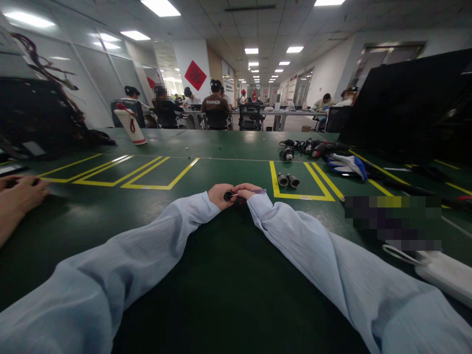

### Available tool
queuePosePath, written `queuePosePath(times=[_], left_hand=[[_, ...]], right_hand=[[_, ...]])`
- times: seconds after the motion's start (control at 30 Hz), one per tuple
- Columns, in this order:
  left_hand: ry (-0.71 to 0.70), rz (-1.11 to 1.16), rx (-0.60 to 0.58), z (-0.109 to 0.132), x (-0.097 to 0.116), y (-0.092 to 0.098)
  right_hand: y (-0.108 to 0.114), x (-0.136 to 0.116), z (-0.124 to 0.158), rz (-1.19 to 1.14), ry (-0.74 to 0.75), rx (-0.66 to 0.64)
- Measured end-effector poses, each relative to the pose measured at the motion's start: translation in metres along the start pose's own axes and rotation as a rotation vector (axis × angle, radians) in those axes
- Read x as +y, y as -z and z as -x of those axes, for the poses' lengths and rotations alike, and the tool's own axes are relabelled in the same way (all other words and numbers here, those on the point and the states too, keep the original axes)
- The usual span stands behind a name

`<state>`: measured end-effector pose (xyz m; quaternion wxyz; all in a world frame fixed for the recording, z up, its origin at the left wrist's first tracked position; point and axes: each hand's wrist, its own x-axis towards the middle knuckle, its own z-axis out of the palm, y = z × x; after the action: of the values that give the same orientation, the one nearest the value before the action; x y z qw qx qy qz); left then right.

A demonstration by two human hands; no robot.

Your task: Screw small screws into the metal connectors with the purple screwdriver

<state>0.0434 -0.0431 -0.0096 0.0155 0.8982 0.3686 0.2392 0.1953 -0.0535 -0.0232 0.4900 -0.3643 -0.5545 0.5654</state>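
Note:
Just ahead of me, my left hand [217, 194] is closed around a small dark round part [228, 196] whose open end faces me. My right hand [245, 189] pinches a thin screwdriver [260, 191] with a purplish see-through handle. Its metal shaft reaches left to the mouth of the round part; whether the tip touches inside is too small to tell. Two short metal cylinders, a left one [282, 180] and a right one [294, 181], lie side by side within a yellow-taped box, forward and right of my hands.
A green table [236, 295] carries yellow tape outlines. Cabled cylindrical parts [288, 154] and a blue-white glove [346, 166] lie at right. A white bottle [131, 124] stands far left. Another person's hand [27, 194] rests at the left edge. Dark monitors flank both sides.

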Motion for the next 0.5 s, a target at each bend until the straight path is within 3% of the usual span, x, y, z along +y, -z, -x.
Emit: queuePosePath(times=[0.3,0.5], left_hand=[[-0.003,0.0,0.015,-0.0002,0.0001,-0.0014],[-0.009,-0.006,-0.023,0.0001,-0.0006,-0.0003]], right_hand=[[-0.0059,-0.0032,0.0054,0.161,0.172,0.095],[-0.0033,-0.0037,0.0023,0.116,0.089,0.034]])
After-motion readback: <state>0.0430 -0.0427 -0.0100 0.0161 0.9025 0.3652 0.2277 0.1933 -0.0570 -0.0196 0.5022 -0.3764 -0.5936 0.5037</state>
